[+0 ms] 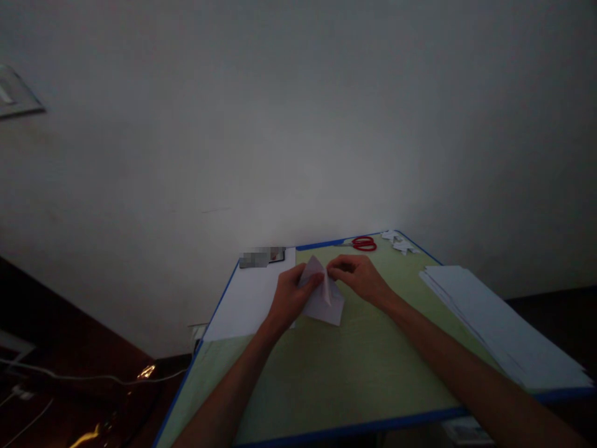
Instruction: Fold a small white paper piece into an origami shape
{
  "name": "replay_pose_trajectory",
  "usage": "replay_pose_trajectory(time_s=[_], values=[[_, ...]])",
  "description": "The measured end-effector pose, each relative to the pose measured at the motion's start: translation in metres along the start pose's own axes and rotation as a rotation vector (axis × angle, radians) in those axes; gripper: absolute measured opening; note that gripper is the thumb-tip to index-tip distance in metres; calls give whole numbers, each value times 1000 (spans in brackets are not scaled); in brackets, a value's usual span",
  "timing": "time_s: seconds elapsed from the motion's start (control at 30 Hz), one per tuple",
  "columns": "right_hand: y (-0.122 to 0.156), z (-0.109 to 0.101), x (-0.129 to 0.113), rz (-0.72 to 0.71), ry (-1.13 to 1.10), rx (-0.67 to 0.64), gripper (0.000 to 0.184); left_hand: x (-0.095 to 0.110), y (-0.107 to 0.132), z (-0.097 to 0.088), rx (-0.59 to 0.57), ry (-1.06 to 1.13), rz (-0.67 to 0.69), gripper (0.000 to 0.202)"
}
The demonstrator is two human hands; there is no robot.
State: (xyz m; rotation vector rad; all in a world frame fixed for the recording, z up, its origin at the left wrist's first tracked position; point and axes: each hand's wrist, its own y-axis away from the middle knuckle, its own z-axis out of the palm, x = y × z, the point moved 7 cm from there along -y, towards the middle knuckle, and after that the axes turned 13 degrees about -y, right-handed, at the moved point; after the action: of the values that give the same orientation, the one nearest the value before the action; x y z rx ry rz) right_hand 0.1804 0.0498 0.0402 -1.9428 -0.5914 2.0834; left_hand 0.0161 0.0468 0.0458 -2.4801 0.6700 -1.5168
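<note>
A folded sheet of white paper (321, 309) is held up over the middle of the green tabletop, with creases and a flap standing out near its centre. My left hand (293, 289) grips its left side, the thumb pressed on the front face. At the paper's upper right edge, my right hand (357, 274) has its thumb and forefinger pinched together on the folded edge. The exact spot under the right fingertips is too dark and small to make out fully.
Red-handled scissors (364, 244) lie at the table's back edge, left of small white paper pieces (398, 242). A stack of white sheets (504, 323) covers the right side. A white sheet (252, 302) lies at left, under a phone-like object (261, 257). A wall stands behind.
</note>
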Motion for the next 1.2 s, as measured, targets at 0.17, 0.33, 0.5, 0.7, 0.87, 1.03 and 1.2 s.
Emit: replay_pose_trajectory(time_s=[0.17,0.33,0.5,0.7,0.87,1.03,1.2], values=[[1,1,-3,-58,14,19,15,-2,-1,-3,48,13,-24,30],[3,6,1,-17,-56,-19,20,-5,-2,-9,141,79,-65,32],[3,6,5,14,-40,-6,21,-7,-4,-8,144,73,-73,31],[5,7,6,-50,26,22,24,-11,-4,-9,185,73,-96,33],[7,9,5,-81,127,24,24,-13,-4,-8,174,138,-118,36],[7,7,3,-66,125,45,25,-13,-4,-2,97,200,-132,38],[7,4,3,-57,119,72,25,-13,-3,5,0,269,-169,42]])
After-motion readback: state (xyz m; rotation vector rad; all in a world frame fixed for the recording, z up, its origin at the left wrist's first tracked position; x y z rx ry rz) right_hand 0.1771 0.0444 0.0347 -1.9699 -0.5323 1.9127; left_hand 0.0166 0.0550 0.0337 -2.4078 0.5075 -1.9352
